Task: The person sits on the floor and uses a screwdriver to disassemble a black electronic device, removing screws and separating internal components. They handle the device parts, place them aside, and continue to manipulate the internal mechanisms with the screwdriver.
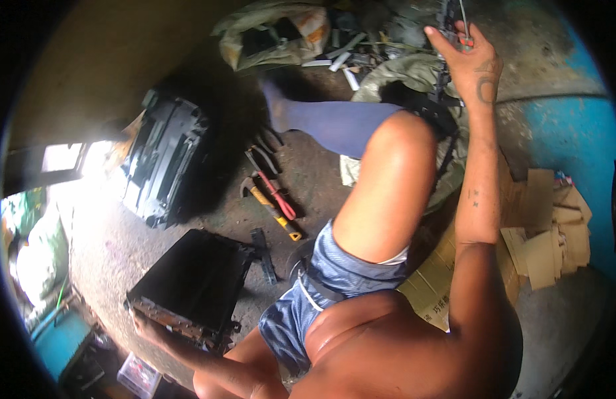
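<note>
dirt floor (208,219) carries hammer (271,207), pliers (273,189), black casing (163,159), flat black unit (188,282), cardboard scraps (547,229), perhaps sacks (271,30).

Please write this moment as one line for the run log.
left hand: grips black panel edge | right hand: holds thin tool, raised | floor: hammer, pliers

We see bare floor (208,219) left of the hammer (271,209). Black housings (165,159) hem that gap, and our raised knee (404,143) blocks its right.
</note>
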`<state>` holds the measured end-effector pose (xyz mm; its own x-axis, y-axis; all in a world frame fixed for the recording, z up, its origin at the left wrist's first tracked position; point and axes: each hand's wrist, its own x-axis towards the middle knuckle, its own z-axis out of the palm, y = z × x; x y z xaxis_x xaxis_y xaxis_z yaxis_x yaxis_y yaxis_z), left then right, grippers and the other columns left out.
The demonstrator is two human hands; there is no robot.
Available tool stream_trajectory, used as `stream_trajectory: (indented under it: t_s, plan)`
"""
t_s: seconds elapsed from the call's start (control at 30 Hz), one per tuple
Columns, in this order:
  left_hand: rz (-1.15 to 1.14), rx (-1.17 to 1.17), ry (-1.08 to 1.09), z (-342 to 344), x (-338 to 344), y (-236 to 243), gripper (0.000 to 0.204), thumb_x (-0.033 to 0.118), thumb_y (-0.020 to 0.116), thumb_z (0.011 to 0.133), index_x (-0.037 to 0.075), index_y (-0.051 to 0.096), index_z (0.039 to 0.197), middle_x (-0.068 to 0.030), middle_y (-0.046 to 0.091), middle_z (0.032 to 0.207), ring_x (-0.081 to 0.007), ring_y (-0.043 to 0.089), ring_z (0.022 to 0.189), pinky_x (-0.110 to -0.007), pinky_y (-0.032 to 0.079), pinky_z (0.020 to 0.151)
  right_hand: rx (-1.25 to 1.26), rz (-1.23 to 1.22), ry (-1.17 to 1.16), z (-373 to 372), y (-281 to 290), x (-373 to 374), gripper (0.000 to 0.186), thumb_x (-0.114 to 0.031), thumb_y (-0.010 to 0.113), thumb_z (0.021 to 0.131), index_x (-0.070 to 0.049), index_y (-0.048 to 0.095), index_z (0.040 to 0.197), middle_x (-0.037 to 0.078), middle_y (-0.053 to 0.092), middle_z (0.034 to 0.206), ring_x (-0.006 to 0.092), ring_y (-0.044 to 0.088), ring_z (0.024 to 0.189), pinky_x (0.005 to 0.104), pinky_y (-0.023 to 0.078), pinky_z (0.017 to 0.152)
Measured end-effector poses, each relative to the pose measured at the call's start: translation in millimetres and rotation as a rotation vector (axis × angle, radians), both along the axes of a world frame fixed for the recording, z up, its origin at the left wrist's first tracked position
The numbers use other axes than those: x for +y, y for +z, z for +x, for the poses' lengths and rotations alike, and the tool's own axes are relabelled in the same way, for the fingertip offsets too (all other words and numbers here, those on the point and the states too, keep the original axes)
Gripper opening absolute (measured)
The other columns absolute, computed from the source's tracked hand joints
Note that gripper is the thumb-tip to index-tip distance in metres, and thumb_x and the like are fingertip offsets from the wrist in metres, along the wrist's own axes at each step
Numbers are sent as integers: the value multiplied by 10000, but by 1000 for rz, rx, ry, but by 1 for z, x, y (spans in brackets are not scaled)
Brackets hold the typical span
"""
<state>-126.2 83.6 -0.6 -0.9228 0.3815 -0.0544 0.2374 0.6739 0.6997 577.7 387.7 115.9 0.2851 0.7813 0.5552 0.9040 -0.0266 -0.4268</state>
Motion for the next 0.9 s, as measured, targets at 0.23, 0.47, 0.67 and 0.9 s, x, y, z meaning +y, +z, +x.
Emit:
stream_trajectory:
  t_s: [0.23, 0.47, 0.67, 0.9]
  plan:
    - [-29, 51, -63, -13, -5, 7, 468, 366, 595, 1030, -13, 625, 1304, -114, 678, 1125, -220, 628, 958, -365, 530, 813, -49, -572, -279, 103, -89, -59, 504, -463, 840, 798, -3, 687, 936, 122, 695, 841, 249, 705, 807, 355, 542, 802]
    - [90, -4, -119, 2, -48, 39, 479, 346, 639, 1004, -3, 584, 1327, -102, 646, 1126, -216, 610, 947, -368, 532, 773, -198, -463, 110, 31, -70, -71, 440, -378, 791, 851, -21, 657, 1072, 124, 701, 948, 233, 707, 875, 339, 548, 827]
    - [272, -574, 61, 62, -103, 28, 594, 390, 608, 1035, 38, 470, 1493, -117, 626, 1322, -251, 631, 1133, -384, 533, 910, 48, -551, 710, -174, -22, -70, 414, -304, 748, 896, -36, 632, 1189, 125, 706, 1039, 218, 709, 933, 326, 554, 848]
    - [360, -573, -22, 102, -103, 36, 807, 377, 706, 976, 87, 291, 1604, -172, 515, 1452, -260, 548, 1286, -392, 487, 1019, 140, -1164, 1200, -308, 18, -99, 422, -219, 699, 948, -54, 603, 1325, 127, 712, 1146, 202, 711, 1000, 310, 560, 872]
